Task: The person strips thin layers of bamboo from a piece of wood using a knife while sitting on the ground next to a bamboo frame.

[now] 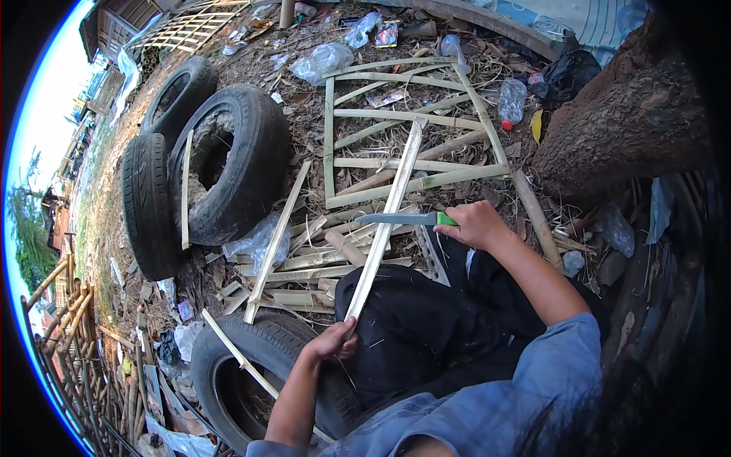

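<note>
Over the lap, left hand (333, 340) grips bamboo strip (384, 221); right hand (474, 225) holds knife (403, 219).

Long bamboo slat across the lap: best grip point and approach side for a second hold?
Probably mid-length on the bamboo slat, just below where the knife crosses it. The left hand already clamps the near end, and the far end lies on the bamboo frame. Come from the person's left: the right hand and blade occupy the right side.
</note>
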The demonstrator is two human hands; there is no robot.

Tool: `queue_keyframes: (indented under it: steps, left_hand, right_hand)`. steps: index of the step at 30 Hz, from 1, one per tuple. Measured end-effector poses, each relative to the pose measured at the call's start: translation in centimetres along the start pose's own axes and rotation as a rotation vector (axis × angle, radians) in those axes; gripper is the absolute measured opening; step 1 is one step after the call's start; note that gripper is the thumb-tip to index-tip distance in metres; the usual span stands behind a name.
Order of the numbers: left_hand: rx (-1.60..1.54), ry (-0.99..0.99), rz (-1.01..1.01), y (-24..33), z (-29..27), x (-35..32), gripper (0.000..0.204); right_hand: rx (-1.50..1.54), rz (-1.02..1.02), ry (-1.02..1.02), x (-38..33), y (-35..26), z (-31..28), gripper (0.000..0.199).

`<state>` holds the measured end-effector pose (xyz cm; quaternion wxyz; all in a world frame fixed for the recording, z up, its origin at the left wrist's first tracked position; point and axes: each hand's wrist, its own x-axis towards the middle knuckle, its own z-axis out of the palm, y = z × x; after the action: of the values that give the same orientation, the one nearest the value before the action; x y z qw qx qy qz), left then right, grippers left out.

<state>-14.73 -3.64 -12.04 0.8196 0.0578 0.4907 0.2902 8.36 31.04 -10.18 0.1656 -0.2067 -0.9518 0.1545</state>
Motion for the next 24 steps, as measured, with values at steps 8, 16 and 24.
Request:
queue_keyframes:
  steps: [8,16,24]
  left_hand:
    - [-0.01,0.187,0.027,0.0,1.6,-1.1,0.065]
    - [0.737,0.969,0.286,0.0,5.0,-2.4,0.054]
    - [1.309,1.258,0.438,-0.6,8.7,-2.2,0.045]
  right_hand:
    - [0.458,0.448,0.307,-6.5,-4.4,2.3,0.048]
    - [0.822,0.653,0.23,-10.1,-8.4,3.0,0.049]
    - [0.949,0.659,0.235,-10.9,-10.3,2.8,0.046]
